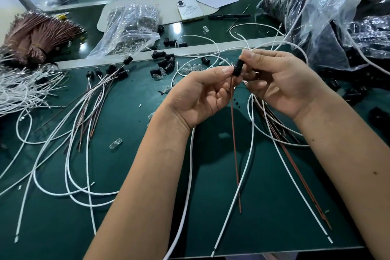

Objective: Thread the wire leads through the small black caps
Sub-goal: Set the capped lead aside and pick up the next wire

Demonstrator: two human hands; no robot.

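Head view, mid-frame: left hand [207, 93] and right hand [280, 82] both pinching one small black cap [238, 68], held up over the green mat [130, 207]. Brown wire lead [236, 143] dangling straight down from under the cap, white wire lead [242, 183] running down right of it. Finished capped wires [99, 93] fanned out at left. Loose black caps [165, 65] and clear bulbs [193, 68] scattered just above the hands. Plastic bag [130, 27] and phone [190, 9] further up.

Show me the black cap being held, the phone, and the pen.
black cap [238, 68], head view, middle of its body
phone [190, 10], head view, centre of its white back
pen [229, 16], head view, mid-barrel
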